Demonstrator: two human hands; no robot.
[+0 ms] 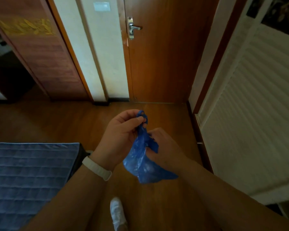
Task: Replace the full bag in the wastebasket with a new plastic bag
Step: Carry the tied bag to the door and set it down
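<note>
A crumpled blue plastic bag (140, 162) hangs in front of me above the wooden floor, held by both hands. My left hand (118, 135), with a white band on its wrist, pinches the bag's handle loops at the top. My right hand (163, 147) grips the bag lower down, with blue plastic bunched between its fingers. The bag's body sags below the hands. No wastebasket is in view.
A blue quilted bed (28, 177) fills the lower left. A closed wooden door (160, 60) with a metal handle (134, 28) stands straight ahead. White louvred wardrobe doors (250, 114) line the right side. My white-shoed foot (117, 212) rests on the floor below.
</note>
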